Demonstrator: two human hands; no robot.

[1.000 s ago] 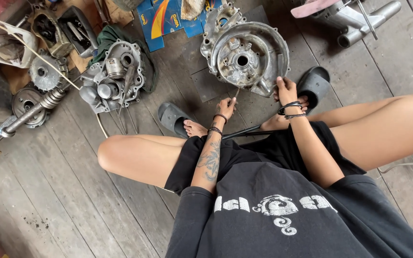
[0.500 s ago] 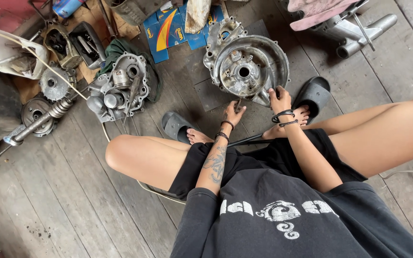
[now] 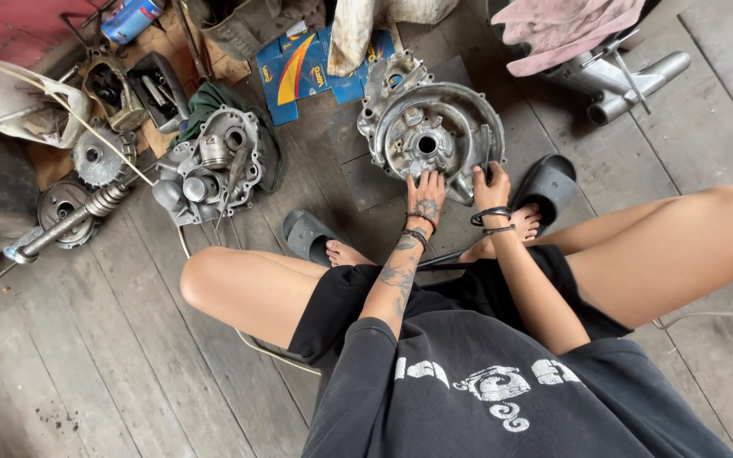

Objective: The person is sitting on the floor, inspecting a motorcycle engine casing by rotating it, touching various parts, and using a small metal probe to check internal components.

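Note:
A round silver engine case half [image 3: 434, 127] lies on a dark mat [image 3: 366, 174] on the plank floor, just in front of my feet. My left hand [image 3: 426, 193], on a tattooed forearm with dark wrist bands, lies flat on the case's near rim with its fingers spread. My right hand [image 3: 489, 182], also banded at the wrist, curls over the case's right near edge and grips it. Neither hand holds a tool. I sit with my knees spread and wear black shorts and a black shirt.
A second engine block [image 3: 209, 165] lies on a green cloth to the left. Beyond it are a toothed wheel [image 3: 95, 157], a shaft [image 3: 69, 225] and scrap parts. Blue cartons [image 3: 299, 72] lie at the back, a pink cloth [image 3: 570, 30] over metal tubes at the right. Black sandals [image 3: 307, 233] [image 3: 549, 182] are on my feet.
Both hands have reached forward from near my feet onto the engine case. The thin object seen in my left hand a second ago is no longer in it. The view has tilted down.

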